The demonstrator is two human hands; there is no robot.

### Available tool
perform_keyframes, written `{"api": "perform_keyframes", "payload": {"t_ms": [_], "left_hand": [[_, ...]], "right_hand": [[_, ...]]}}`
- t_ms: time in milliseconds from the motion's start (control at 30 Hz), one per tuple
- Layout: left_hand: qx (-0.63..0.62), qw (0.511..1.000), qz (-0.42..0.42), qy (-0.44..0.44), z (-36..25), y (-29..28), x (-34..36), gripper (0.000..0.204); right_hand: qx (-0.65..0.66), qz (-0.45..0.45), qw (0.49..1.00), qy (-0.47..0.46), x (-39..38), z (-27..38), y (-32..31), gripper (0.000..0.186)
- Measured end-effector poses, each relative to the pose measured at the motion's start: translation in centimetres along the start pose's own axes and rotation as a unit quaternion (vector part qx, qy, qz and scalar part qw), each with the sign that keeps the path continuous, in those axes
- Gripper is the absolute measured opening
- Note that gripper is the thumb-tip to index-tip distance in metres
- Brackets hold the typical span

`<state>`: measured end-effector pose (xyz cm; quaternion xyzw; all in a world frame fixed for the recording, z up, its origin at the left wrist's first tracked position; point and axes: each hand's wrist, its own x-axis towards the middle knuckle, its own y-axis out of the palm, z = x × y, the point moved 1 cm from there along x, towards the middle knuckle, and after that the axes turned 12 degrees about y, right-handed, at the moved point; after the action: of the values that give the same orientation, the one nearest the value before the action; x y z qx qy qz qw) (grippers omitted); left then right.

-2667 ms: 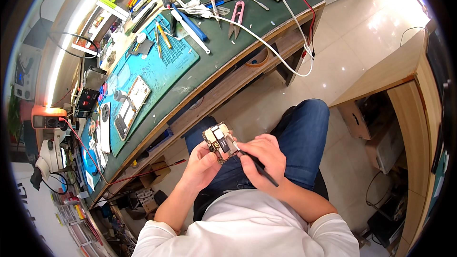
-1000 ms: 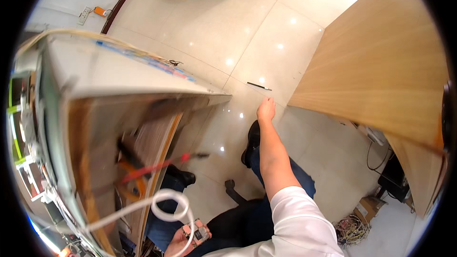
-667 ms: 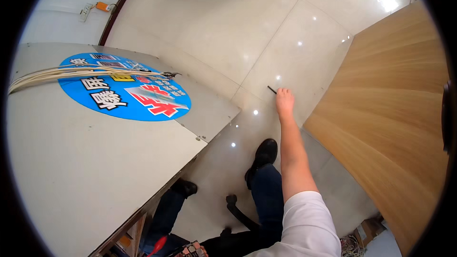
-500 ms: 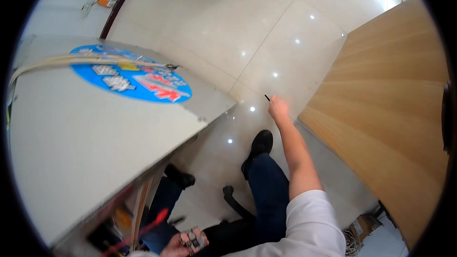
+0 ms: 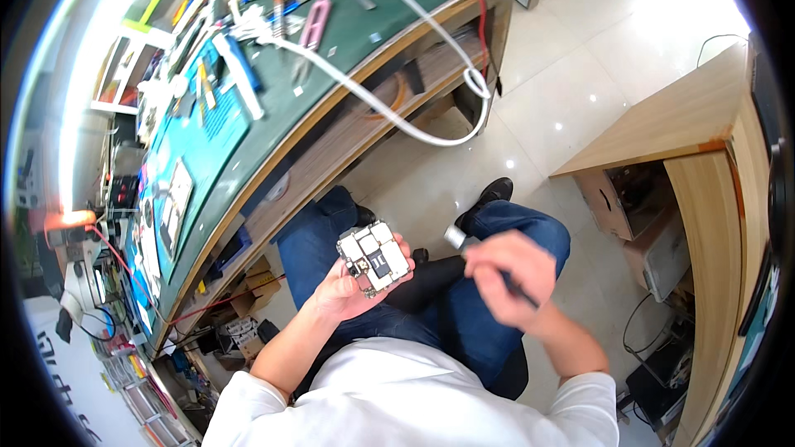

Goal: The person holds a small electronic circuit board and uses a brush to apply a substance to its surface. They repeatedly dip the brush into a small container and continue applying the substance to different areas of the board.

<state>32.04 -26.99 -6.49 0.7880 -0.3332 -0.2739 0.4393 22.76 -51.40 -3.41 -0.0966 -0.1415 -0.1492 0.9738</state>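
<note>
In my left hand [image 5: 339,291], over my lap, is a small phone circuit board [image 5: 373,258] with silver shields and a dark central part, held face up with my fingers round its edges. To its right, my right hand [image 5: 512,273], blurred by motion, grips a slim dark-handled tool [image 5: 522,291] whose pale, flat tip [image 5: 454,236] points toward the board without touching it. On the workbench at my left, a teal mat [image 5: 207,136] carries hand tools and an opened phone body [image 5: 178,211].
The green-topped bench [image 5: 294,91] has a white cable [image 5: 422,134] looping off its edge and a red lead [image 5: 480,8]. A wooden cabinet [image 5: 654,132] stands at the right, with boxes inside. My legs [image 5: 522,223] are over the tiled floor [image 5: 580,91].
My right hand was down at a black stick on the floor; now it is above my lap holding the tool. The board has come up, and my view has swung back to the bench.
</note>
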Motion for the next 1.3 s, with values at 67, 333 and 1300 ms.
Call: {"api": "perform_keyframes", "payload": {"t_ms": [67, 333, 1300], "left_hand": [[0.015, 1.0, 0.016, 0.016, -0.4, 0.8, 0.0, 0.087], [0.038, 0.997, 0.04, 0.057, -2.3, 0.3, -4.2, 0.088], [0.087, 0.994, 0.015, 0.063, -2.7, 0.6, -5.0, 0.09]], "right_hand": [[-0.005, -0.023, 0.999, -0.046, -1.7, 1.5, 2.4, 0.028], [-0.024, -0.039, 0.998, -0.041, -5.5, 5.1, 8.3, 0.021], [-0.053, -0.084, 0.995, -0.021, -6.0, 5.8, 10.0, 0.022]]}}
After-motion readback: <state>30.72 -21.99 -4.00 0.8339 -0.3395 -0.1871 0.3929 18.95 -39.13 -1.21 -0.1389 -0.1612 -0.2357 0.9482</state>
